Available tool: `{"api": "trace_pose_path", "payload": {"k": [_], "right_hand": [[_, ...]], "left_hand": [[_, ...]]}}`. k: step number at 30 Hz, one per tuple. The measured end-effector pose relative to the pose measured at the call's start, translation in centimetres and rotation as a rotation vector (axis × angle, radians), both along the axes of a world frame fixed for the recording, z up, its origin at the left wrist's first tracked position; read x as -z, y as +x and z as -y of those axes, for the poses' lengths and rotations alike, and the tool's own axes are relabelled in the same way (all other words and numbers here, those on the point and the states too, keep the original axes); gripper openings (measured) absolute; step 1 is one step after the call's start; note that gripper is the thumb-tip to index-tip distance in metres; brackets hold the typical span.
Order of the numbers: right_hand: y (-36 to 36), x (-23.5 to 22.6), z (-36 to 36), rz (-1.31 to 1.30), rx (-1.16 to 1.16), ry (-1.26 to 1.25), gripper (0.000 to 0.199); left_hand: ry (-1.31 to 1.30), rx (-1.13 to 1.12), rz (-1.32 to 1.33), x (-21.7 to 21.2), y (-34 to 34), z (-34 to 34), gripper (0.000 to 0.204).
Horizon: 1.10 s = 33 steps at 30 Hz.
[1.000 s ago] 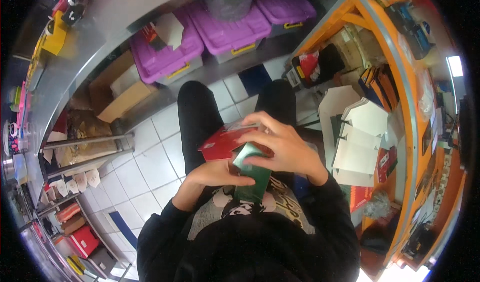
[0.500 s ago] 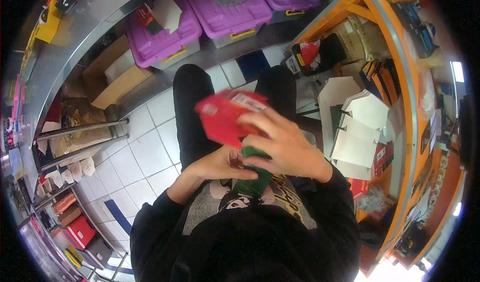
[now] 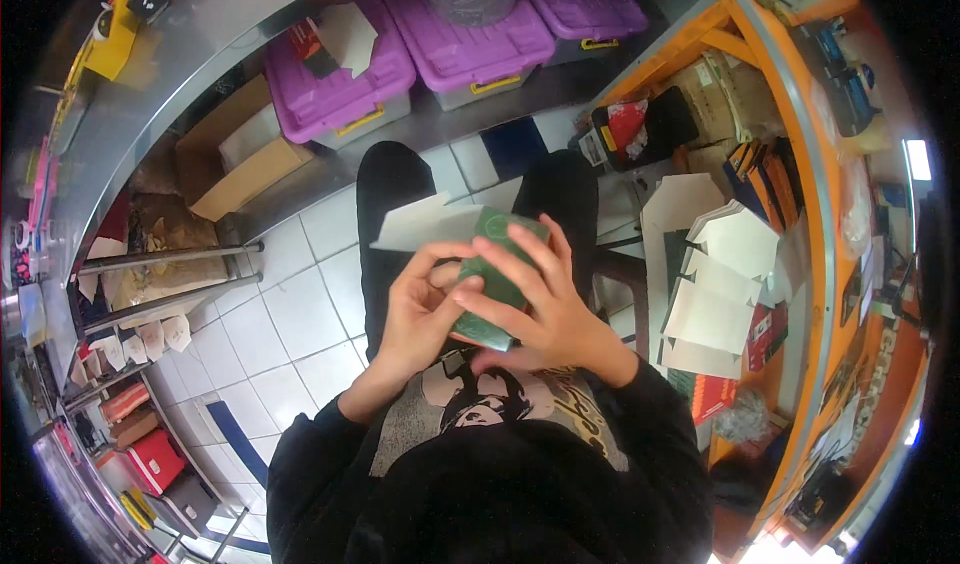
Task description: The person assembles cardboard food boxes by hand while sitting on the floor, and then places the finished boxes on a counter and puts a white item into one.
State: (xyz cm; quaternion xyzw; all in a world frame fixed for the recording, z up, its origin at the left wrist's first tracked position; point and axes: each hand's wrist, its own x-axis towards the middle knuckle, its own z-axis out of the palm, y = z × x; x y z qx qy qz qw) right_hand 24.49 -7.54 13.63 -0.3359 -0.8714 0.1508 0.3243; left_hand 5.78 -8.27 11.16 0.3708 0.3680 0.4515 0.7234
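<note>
Flipped since the earlier frames: the carton blank that showed its red printed face half a second ago now shows its plain white inner side, held flatter and lower over the lap, so the folding work looks to be moving from turning the piece to wrapping it round the green item. Camera view has also tilted slightly; the purple bins sit lower in frame than before. Largest first: steel counter [image 3: 200,24] curves across the top left, with white tiled floor [image 3: 290,314] below it. Orange shelving unit [image 3: 790,114] runs down the right side. Two purple lidded storage bins [image 3: 340,84] sit under the counter, a brown cardboard box [image 3: 240,164] beside them. Stack of white flat carton blanks [image 3: 720,274] leans near the shelving, just right of the person's knees. White carton blank [image 3: 425,226] is in front of the torso, above the black trousers, its flap sticking out to the left. Green box [image 3: 497,279] is pressed against it, between both hands. Left hand [image 3: 418,314] is curled, thumb and fingers pinching the blank and the green box from the left. Right hand [image 3: 535,304] is spread over the green box, fingers clasping its top face, gripping not open.
</note>
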Motion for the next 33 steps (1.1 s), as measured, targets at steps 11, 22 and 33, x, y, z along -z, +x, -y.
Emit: {"api": "trace_pose_path", "payload": {"k": [11, 22, 33], "right_hand": [[5.6, 3.5, -5.6, -1.396, 0.487, -0.471, 0.037], [3.6, 3.9, -6.1, -0.273, -0.17, -0.511, 0.032], [4.1, 2.7, -4.6, -0.839, -0.519, -0.673, 0.026]], "left_hand": [[0.369, 0.322, -0.105, 0.8, -3.1, -2.7, 0.091], [0.849, 0.289, -0.878, 1.5, 1.5, -0.8, 0.018], [0.137, 0.762, -0.291, 3.9, -1.4, -4.1, 0.02]]}}
